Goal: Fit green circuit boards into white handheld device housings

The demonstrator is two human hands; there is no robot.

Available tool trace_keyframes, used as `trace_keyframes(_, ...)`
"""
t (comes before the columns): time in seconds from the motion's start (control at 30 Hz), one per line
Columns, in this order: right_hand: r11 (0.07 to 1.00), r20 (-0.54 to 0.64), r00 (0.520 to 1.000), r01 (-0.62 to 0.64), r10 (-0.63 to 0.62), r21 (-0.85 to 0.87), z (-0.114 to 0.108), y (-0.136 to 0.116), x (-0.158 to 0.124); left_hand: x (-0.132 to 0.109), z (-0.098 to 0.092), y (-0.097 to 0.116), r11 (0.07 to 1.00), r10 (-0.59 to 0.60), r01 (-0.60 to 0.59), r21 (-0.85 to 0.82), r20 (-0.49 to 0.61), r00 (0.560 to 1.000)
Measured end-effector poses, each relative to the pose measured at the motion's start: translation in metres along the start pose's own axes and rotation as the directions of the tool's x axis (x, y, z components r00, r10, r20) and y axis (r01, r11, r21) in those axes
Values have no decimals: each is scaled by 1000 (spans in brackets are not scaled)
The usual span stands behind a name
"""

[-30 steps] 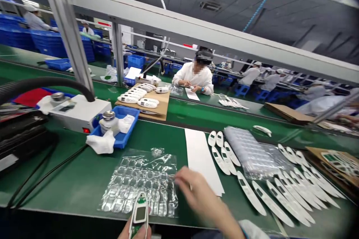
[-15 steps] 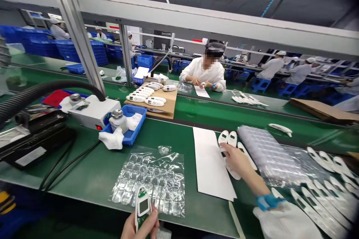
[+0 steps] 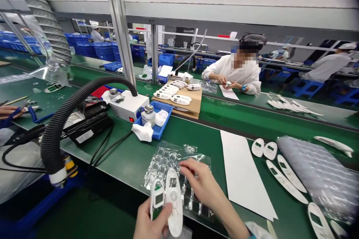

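Observation:
My left hand (image 3: 153,218) is closed around two pieces side by side at the bottom middle. One is a white shell half with a green circuit board and small screen (image 3: 158,198). The other is a long white front cover (image 3: 175,209) with a window and buttons, under my left thumb. My right hand (image 3: 199,179) hovers just beyond them, fingers stretched out and bent a little, with nothing visible in it. Beneath it lies a clear plastic sheet of square pieces (image 3: 161,160), partly hidden by my hands.
White paper (image 3: 241,171) lies right of the sheet, with loose white covers (image 3: 286,181) and a bubble-wrap pack (image 3: 316,171) beyond. Left are a blue tray (image 3: 162,129) with a bottle, a white box (image 3: 127,104) and a black hose (image 3: 64,119). A co-worker (image 3: 235,71) sits opposite.
My right hand has moved from the loose covers over to the clear sheet. A white front cover is now in my left hand beside the circuit-board half. The view has turned left.

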State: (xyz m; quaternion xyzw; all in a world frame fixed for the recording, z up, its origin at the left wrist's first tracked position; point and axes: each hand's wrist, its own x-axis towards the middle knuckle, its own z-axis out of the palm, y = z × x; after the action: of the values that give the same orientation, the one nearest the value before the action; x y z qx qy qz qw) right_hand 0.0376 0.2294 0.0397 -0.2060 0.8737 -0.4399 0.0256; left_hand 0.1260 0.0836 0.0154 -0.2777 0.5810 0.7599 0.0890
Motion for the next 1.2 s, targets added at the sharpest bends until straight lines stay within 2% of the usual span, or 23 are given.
trace_keyframes(0.07, 987, -78, 996, 37, -50, -154, 8, 11, 26, 6, -15, 5, 995, 93, -92, 36, -41, 995)
trace_keyframes(0.2, 961, -158, 987, -66, 24, -267, 28, 31, 54, 12, -35, 6, 990, 140, -138, 26, -124, 982)
trace_keyframes(0.37, 953, -199, 976, -141, 88, -268, 39, 31, 48, 15, -44, 0, 995, 96, -98, -8, -109, 989)
trace_keyframes(0.63, 972, -234, 972, -89, 36, -219, 31, 12, 32, 14, -48, -3, 997, 77, -77, -2, -48, 996)
trace_keyframes(0.7, 990, -192, 981, -62, 37, -128, 27, -4, 25, 14, -50, -2, 996, 87, -86, 15, -31, 996)
trace_keyframes(0.8, 999, -18, 1000, -23, 24, 28, 27, -30, 10, 13, -50, -4, 993, 107, -106, 45, -23, 994)
trace_keyframes(0.9, 1000, 137, 991, -10, 7, 15, 35, -46, -1, 13, -49, -5, 990, 132, -131, 61, -15, 991)
trace_keyframes(1.03, 997, 182, 983, -9, 23, -78, 43, -47, -5, 11, -47, -5, 988, 137, -134, 79, -31, 990)
trace_keyframes(1.2, 994, 195, 980, -26, 45, -102, 42, -44, -4, 10, -46, -6, 988, 136, -135, 81, -15, 991)
